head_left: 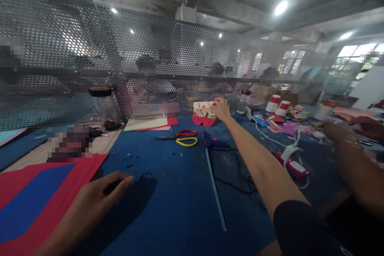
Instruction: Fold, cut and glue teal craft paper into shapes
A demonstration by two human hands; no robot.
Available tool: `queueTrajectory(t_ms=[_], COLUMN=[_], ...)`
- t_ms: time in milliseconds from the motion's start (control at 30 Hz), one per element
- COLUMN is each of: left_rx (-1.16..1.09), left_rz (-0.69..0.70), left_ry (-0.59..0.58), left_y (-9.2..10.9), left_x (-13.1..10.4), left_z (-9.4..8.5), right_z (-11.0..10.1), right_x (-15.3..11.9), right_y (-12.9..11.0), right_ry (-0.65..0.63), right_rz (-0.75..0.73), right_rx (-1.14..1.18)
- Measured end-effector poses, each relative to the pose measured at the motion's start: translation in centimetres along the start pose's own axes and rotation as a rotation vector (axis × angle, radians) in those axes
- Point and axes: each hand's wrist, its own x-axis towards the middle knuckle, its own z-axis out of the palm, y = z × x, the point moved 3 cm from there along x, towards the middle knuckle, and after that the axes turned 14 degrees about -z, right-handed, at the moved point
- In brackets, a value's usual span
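My right hand (221, 108) reaches to the far middle of the blue table, its fingers closed on the right end of a cream cut-out with black dots (203, 108). Under and in front of this piece show a bit of green and a red cut-out (204, 120). Over the table at the lower left is my left hand (115, 187), thumb and index finger pinched together with nothing visible between them. Red and yellow-handled scissors (186, 137) and a blue glue gun (212, 141) lie in the middle. Small dark bits (132, 161) are scattered beyond my left hand.
Red and blue sheets (36, 196) lie at the left. Glass jars (106, 110) stand by the perforated screen (150, 56). Cups (273, 103), paper scraps (288, 127) and a pink power strip (295, 167) are on the right, near another person's hands (342, 132). A strip (215, 188) lies in front.
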Motion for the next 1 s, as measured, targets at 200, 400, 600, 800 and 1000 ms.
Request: queueTrajectory(t_ms=[200,400,600,800,1000], left_rx=[0.037,0.051,0.058,0.057,0.048], left_rz=[0.026,0.005,0.01,0.014,0.006], left_ry=[-0.013,-0.012,-0.019,-0.001,0.004], left_y=[0.0,0.2,0.2,0.0,0.2], left_x=[0.0,-0.2,0.0,0.2,-0.1], left_z=[0.1,-0.1,0.0,0.1,0.0], right_z=[0.4,0.5,-0.2,0.2,1.0], right_x=[-0.6,-1.4,-1.1,-0.9,-0.3], right_y=[0.1,-0.1,0.0,-0.6,0.0], right_ry=[0.016,0.019,0.034,0.016,-0.003], right_rz=[0.023,0.024,0.049,0.024,-0.001], right_rx=[0.014,0.013,0.013,0.037,0.098])
